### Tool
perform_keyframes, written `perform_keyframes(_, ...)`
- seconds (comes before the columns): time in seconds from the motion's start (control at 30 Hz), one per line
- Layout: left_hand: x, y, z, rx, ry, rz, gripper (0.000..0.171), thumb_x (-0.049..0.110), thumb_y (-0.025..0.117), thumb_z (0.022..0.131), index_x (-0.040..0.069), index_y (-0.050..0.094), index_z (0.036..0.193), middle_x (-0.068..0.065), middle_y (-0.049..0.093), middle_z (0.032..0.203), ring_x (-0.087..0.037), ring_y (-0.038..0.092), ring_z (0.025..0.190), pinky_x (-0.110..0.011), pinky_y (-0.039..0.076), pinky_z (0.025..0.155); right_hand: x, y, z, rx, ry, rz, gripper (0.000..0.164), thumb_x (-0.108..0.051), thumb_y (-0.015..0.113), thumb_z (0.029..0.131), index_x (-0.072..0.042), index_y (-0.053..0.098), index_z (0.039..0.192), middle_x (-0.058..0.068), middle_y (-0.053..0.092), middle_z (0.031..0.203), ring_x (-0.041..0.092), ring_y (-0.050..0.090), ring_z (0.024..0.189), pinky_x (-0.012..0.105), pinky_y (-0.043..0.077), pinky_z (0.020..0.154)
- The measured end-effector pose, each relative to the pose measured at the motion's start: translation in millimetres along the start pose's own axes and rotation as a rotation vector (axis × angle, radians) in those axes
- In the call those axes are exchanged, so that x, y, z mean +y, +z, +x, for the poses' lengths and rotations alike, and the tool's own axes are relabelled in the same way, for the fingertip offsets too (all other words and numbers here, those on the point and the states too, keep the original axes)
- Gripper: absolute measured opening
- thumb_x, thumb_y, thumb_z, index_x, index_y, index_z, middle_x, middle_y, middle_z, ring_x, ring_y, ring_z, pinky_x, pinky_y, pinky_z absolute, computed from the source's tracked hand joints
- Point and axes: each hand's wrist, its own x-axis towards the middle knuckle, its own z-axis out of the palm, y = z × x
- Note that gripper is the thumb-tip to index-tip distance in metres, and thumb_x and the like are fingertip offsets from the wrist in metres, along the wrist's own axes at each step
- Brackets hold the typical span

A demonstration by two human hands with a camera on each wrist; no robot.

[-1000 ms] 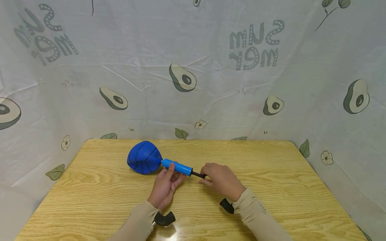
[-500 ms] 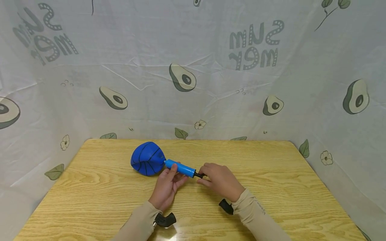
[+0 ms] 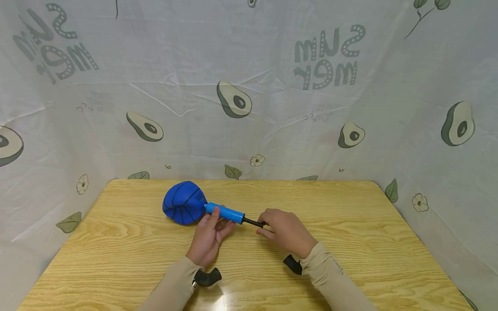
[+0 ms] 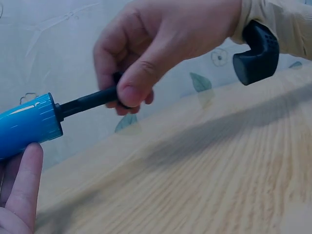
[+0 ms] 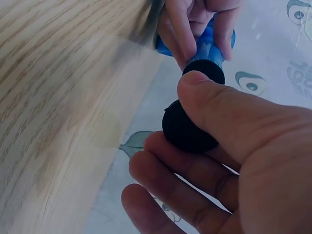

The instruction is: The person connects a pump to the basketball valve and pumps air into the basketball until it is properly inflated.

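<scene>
A small blue hand pump (image 3: 225, 213) is held by its barrel in my left hand (image 3: 207, 239), thumb across the top. Its tip meets a blue, partly caved-in ball (image 3: 184, 203) with black lines, at the ball's right side. My right hand (image 3: 285, 231) pinches the black handle at the end of the pump's rod (image 4: 87, 103), which stands drawn out of the barrel. In the right wrist view the thumb and fingers grip the round black handle (image 5: 187, 129). The pump's tip is outside the left wrist view.
Both hands are over a wood-grain table (image 3: 350, 216). A pale curtain (image 3: 186, 95) printed with avocados and leaves hangs behind it and at both sides. Each wrist wears a black camera mount (image 3: 208, 277) over a beige sleeve.
The rod slid partly into the barrel half a second ago, and is now drawn out again. Left hand, pump and ball shifted right, then back left; the right hand stayed nearly in place.
</scene>
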Motion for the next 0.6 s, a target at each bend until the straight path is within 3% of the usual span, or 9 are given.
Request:
perform_keyframes(0.3, 9.9, -13.1, 6.2, 0.055, 0.04, -0.036, 0.034, 0.037, 0.043, 0.111, 0.007, 0.043, 0.128, -0.002, 0.06, 0.113, -0.014, 0.065, 0.112, -0.037, 0.054, 0.107, 4, -1, -3, 0.012, 0.046, -0.024, 0.016, -0.029, 0.08, 0.094, -0.016, 0.073, 0.099, -0.004, 0.065, 0.089, 0.009, 0.062, 0.073, 0.023, 0.051, 0.057)
perform_keyframes(0.6, 16.9, -20.4, 9.0, 0.111, 0.06, -0.045, 0.038, 0.04, 0.046, 0.11, 0.007, 0.044, 0.128, -0.002, 0.059, 0.111, -0.015, 0.064, 0.111, -0.035, 0.055, 0.106, 5, -3, -4, 0.022, 0.069, -0.019, 0.015, -0.024, 0.081, 0.092, -0.013, 0.072, 0.098, -0.002, 0.065, 0.088, 0.011, 0.063, 0.073, 0.024, 0.051, 0.057)
